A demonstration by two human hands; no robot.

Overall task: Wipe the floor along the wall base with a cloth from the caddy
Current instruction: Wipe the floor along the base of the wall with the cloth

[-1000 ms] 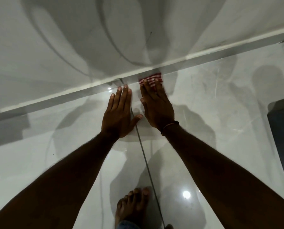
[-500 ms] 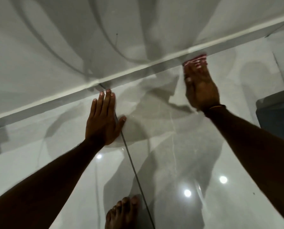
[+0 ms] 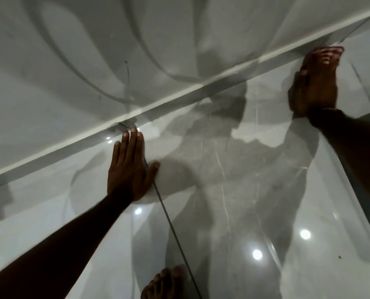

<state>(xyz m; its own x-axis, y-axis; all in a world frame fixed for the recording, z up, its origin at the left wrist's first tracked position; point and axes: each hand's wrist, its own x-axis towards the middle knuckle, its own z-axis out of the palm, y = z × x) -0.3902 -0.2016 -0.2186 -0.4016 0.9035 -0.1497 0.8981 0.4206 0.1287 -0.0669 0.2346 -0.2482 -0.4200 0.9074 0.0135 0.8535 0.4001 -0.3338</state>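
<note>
My right hand (image 3: pixel 315 83) lies flat on the glossy grey floor at the upper right, fingertips against the wall base (image 3: pixel 179 98), a pale skirting strip running diagonally. It presses down on the red-striped cloth (image 3: pixel 340 50). Only a blurred reddish edge of the cloth shows past the fingertips; the hand covers the remainder. My left hand (image 3: pixel 130 167) rests palm-down on the floor near the centre left, fingers straight and together, holding nothing, its fingertips close to the skirting. No caddy is in view.
A dark grout line (image 3: pixel 173 223) runs from the left hand down to the bottom edge. My bare foot (image 3: pixel 164 283) stands at the bottom centre. A dark object (image 3: pixel 369 197) sits at the right edge behind my right forearm. Ceiling lights reflect in the tiles.
My right hand has slid the cloth far to the right along the wall base. The left hand has stayed planted on the same spot of floor. The view has tilted and shifted.
</note>
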